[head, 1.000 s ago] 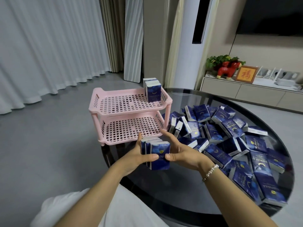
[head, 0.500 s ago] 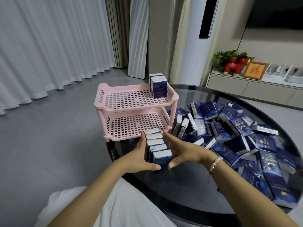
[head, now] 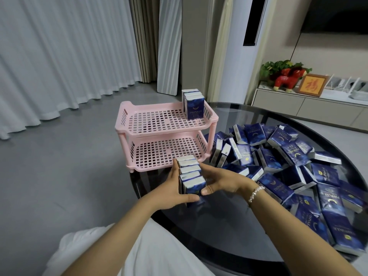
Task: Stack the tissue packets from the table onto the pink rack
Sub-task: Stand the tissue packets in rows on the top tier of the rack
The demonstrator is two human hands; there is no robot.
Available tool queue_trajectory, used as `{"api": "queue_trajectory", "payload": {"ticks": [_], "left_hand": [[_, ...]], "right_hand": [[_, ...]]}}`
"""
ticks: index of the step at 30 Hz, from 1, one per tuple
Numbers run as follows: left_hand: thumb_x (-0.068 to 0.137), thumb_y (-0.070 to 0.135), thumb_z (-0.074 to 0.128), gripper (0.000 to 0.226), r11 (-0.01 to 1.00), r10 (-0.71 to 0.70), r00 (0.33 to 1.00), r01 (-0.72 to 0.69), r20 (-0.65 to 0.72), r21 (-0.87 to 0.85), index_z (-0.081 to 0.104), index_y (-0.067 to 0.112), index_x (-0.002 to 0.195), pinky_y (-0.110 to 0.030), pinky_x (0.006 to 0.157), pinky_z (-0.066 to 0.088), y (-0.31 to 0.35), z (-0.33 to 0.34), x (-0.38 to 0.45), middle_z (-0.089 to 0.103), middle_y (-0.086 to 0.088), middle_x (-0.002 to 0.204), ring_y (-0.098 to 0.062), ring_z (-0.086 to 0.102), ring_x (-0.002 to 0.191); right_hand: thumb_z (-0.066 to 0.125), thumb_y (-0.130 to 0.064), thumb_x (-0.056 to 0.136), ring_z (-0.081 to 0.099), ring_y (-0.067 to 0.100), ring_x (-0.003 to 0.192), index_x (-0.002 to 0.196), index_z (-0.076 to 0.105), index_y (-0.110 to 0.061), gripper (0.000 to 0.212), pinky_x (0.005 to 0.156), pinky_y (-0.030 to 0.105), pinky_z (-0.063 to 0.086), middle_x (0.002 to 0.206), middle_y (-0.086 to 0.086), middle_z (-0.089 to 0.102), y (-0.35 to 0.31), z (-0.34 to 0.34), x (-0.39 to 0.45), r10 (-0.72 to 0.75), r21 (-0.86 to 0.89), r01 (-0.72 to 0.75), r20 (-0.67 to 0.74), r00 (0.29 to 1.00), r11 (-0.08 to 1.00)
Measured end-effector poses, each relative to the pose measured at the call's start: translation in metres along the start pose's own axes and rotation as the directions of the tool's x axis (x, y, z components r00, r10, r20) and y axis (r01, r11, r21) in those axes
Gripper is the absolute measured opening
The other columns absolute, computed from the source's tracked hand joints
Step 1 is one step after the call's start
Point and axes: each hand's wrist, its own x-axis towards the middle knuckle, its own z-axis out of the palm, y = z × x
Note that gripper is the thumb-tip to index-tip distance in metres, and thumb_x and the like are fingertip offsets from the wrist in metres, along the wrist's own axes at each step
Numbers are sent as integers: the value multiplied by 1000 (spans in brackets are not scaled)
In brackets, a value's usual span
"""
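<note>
Blue plastic-wrapped tissue packets (head: 191, 177): a row pressed between both hands, left hand (head: 175, 188) and right hand (head: 221, 181), palms on its sides, thumbs curled across the nearest packet's face. Pink two-tier plastic rack (head: 159, 134) just beyond fingertips. Likely light, soft, slick; squeeze evenly.

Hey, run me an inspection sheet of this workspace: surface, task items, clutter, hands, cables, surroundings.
Surface: round dark glass table.
Job's things: two-tier pink rack at the table's far-left edge; standing packets in the top tier's back right corner; lower tier bare; row of packets between the hands.
Clutter: loose pile of tissue packets on the right.
Hands: left hand and right hand press the row's sides.
Cables: nothing seen.
Surroundings: curtains, cabinet, red figurine.
</note>
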Motion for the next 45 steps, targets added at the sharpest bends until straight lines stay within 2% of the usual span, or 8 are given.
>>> {"api": "queue_trajectory", "payload": {"ticks": [4,9,12,16,23,29,35,45], "left_hand": [[66,41,83,136,995,16,996,-25,-91,-98,-30,38,142,-36,118,24,8,-5,-4,7,13,159,-7,17,145],[67,45,80,132,998,62,986,-66,-158,-24,-24,30,146,-31,118,19,38,-18,-11,-2,14,158,-8,10,145],[70,50,75,127,995,97,984,-89,-149,54,-23,26,148,-21,109,16,60,-25,-16,-5,12,156,-7,9,144],[73,62,62,125,985,156,981,-144,-117,100,-39,29,139,-30,117,11,88,-36,-18,-24,13,156,-6,-6,146],[86,52,56,111,993,121,981,-121,-152,13,-41,30,135,-35,120,6,132,-71,7,-25,7,157,-11,-12,147],[82,54,59,112,986,31,995,-47,-99,-162,-33,33,141,-33,116,22,143,-103,47,4,4,161,-18,20,145],[71,58,62,114,966,-10,994,-18,-107,-257,-19,35,148,-35,112,32,135,-117,75,39,2,150,-16,44,128],[44,91,59,129,981,34,983,-67,-179,-184,-18,52,141,-43,115,31,106,-120,97,28,6,156,-17,34,139]], "right_hand": [[67,-5,82,50,4,123,137,29,-42,77,100,23,42,134,-15,52,-9,0,-8,-31,-61,27,-61,998,998],[68,-6,82,56,-7,109,123,40,-44,62,85,10,44,123,-19,56,-37,-9,-31,-98,-32,95,-142,985,995],[71,-25,75,52,2,121,130,43,-42,64,88,17,43,129,-19,56,-55,-16,-45,-153,-74,142,-174,973,987],[69,-25,79,52,16,123,138,40,-36,67,97,36,46,133,-10,56,-75,-28,-59,-240,-116,220,-206,949,969],[64,-18,86,53,1,119,138,34,-38,64,94,25,47,131,-20,55,-112,-58,-54,-303,-131,278,-256,918,952],[62,-20,85,55,-3,114,118,50,-45,44,103,28,39,120,-20,62,-128,-92,-25,-265,-67,258,-318,910,964],[57,-13,89,59,4,112,119,53,-31,36,88,15,47,122,-9,63,-130,-114,5,-258,-30,261,-294,920,965],[66,-21,85,52,3,120,127,38,-44,56,103,25,41,131,-12,55,-126,-131,27,-232,-230,164,-308,923,959]]}}
